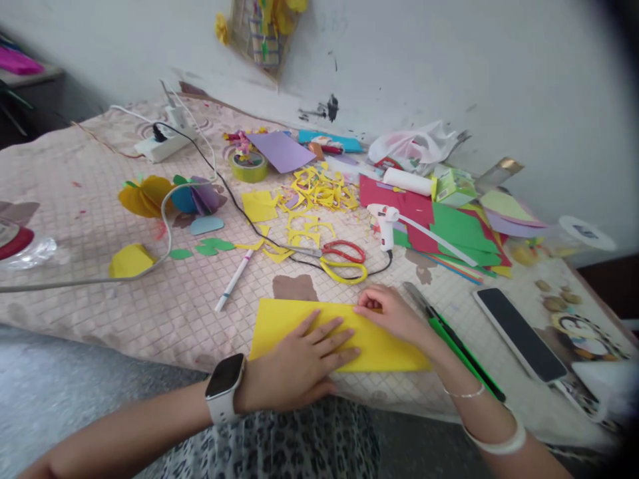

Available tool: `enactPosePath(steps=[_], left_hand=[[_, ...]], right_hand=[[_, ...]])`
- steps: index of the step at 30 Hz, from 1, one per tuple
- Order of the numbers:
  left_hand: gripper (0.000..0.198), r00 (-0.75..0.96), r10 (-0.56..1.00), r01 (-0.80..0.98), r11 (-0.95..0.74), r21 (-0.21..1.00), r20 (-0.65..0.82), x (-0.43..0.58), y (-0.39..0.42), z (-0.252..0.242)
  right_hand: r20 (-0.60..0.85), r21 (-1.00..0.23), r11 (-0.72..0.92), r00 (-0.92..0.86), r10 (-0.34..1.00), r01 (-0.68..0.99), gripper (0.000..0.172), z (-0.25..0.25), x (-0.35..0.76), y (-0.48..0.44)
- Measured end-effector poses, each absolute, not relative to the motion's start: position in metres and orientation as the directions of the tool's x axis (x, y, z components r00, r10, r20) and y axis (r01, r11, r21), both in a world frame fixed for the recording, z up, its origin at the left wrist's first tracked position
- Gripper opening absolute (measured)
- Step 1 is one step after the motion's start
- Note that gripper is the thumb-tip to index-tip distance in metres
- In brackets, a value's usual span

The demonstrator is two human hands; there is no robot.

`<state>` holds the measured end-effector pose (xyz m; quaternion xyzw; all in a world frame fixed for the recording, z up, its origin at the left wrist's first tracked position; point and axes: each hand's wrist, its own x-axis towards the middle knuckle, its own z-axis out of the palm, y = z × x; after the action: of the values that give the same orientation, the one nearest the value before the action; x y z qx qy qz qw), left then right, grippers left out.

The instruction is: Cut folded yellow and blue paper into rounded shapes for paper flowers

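A sheet of yellow paper (394,346) lies near the table's front edge, its long side running left to right. My left hand (304,356) is spread flat over its left and middle part, fingers apart. At the paper's far edge my right hand (387,309) is closed, thumb and curled fingers pinching the edge; the fingertips are partly hidden. Just beyond the hands are red-and-yellow-handled scissors (344,269). A green utility knife (462,349) lies beside my right wrist, its blade end pointing away from me.
A white glue gun (383,226) stands beyond the scissors, its black cord crossing the table. Yellow paper scraps (319,189) are heaped behind. A marker (233,281) lies left, a phone (519,332) right. Green card sheets (464,233) and a power strip (164,143) are farther back.
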<state>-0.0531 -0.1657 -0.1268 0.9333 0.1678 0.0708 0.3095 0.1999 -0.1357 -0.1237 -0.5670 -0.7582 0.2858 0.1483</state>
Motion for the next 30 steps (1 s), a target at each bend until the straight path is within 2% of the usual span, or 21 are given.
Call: enactPosePath(steps=[6, 11, 16, 30], left_hand=[[0.063, 0.923, 0.383, 0.275, -0.725, 0.632, 0.037, -0.0522, -0.1662, -0.1276], [0.063, 0.927, 0.375, 0.303, -0.755, 0.582, 0.004, -0.0521, -0.1665, -0.1266], [0.057, 0.921, 0.387, 0.300, -0.786, 0.540, 0.052, -0.0545, -0.1673, -0.1287], [0.053, 0.930, 0.367, 0.328, -0.816, 0.477, -0.011, -0.0530, -0.1650, -0.1252]], right_hand=[[-0.102, -0.596, 0.209, -0.331, 0.938, 0.775, 0.016, -0.1251, 0.2005, -0.1345], [-0.119, -0.590, 0.205, -0.335, 0.934, 0.781, 0.015, -0.1257, 0.2016, -0.1332], [-0.125, -0.580, 0.196, -0.324, 0.938, 0.791, 0.018, -0.1232, 0.1994, -0.1325], [-0.135, -0.569, 0.159, -0.282, 0.950, 0.807, 0.017, -0.1191, 0.1950, -0.1339]])
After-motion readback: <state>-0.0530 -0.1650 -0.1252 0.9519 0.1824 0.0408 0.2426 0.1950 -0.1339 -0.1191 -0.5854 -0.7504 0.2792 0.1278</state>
